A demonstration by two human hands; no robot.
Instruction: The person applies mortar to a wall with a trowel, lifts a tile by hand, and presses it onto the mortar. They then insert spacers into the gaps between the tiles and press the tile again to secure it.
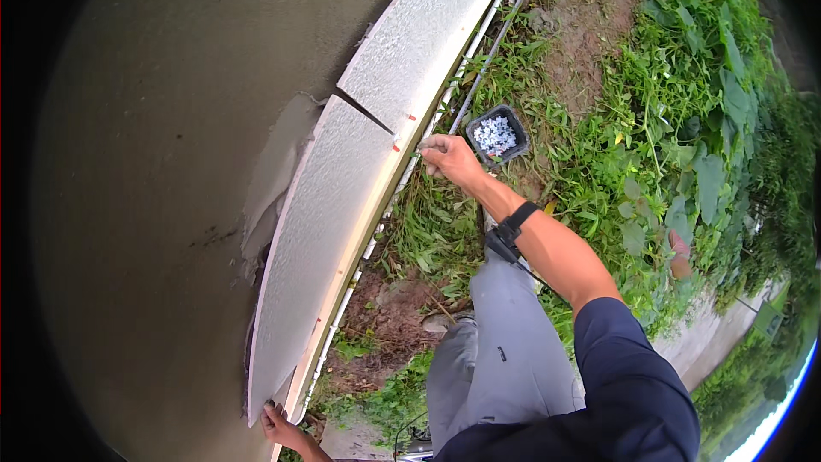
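So I've got this long white textured panel standing on its edge against the grey rendered wall, and it runs pretty much from my left hand to my right. My right hand is up at the panel's upper stretch, fingers curled in tight and pinched together right at the edge, near a small red mark. Whether there's something tiny between the fingertips I honestly can't tell, it's too small to make out. My left hand is down at the bottom corner of the same panel, fingers hooked over the corner and gripping it.

A second panel just like it sits end to end above the first, with a dark gap where the two meet. Thin white strips and a grey pipe run along the outer edge of both.

Just past my right hand, on the ground, there's a small dark square tub holding a heap of little white bits, fairly full. It's sitting in grass and weeds, with patches of bare dirt around. My grey trousers and black wrist strap are in shot too.
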